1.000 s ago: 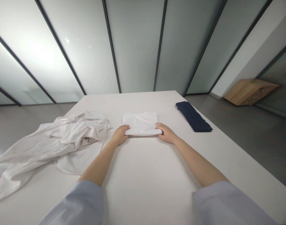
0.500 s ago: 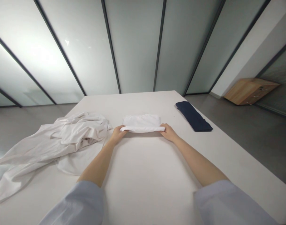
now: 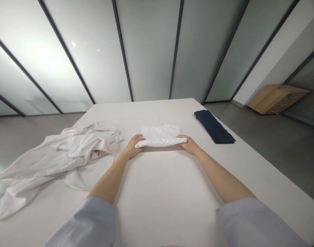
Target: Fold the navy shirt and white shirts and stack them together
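Observation:
A folded white cloth (image 3: 160, 135) lies in the middle of the table, its near edge lifted a little and casting a shadow below. At its left end is my left hand (image 3: 132, 146), fingers along the side of the cloth and the near corner between thumb and fingers. My right hand (image 3: 190, 144) pinches the right end of the near edge, its fingertips partly under the fabric. Whether the cloth is a garment cannot be made out.
A crumpled heap of white fabric (image 3: 90, 147) spreads over the left side of the white table (image 3: 167, 192). Near the right edge lies a folded dark navy cloth (image 3: 215, 127). A wooden cabinet (image 3: 275, 98) stands on the floor beyond, and frosted glass panels (image 3: 149, 51) line the back.
Both hands and the white cloth have shifted slightly to the right. The cloth's near left corner now hangs lower, and the left hand's fingers look looser.

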Available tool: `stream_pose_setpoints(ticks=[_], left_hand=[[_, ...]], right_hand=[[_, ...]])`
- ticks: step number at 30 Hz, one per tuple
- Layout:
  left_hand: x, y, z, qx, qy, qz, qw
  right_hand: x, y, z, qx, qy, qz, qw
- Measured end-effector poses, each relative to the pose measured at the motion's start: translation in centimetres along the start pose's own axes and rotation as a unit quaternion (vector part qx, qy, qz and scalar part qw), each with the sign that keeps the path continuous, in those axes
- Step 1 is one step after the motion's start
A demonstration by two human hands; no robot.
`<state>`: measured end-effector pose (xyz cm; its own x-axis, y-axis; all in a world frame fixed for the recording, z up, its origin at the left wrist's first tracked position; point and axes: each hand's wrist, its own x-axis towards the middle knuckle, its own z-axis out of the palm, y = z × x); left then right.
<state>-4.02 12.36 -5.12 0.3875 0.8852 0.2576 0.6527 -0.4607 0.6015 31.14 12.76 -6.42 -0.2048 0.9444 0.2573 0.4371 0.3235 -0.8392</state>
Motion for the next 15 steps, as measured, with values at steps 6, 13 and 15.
stream_pose_setpoints(ticks=[6,13,15], left_hand=[[-0.1,-0.4,0.6,0.022,-0.017,0.035,0.999],[0.1,0.6,0.9,-0.059,0.057,-0.102,0.991],[0.2,0.8,0.9,-0.064,0.084,-0.125,0.987]], right_hand=[[-0.1,0.6,0.2,-0.050,0.005,-0.072,0.996],[-0.2,0.0,0.3,-0.057,0.025,0.043,0.997],[-0.2,-0.2,0.4,-0.045,0.031,0.055,0.997]])
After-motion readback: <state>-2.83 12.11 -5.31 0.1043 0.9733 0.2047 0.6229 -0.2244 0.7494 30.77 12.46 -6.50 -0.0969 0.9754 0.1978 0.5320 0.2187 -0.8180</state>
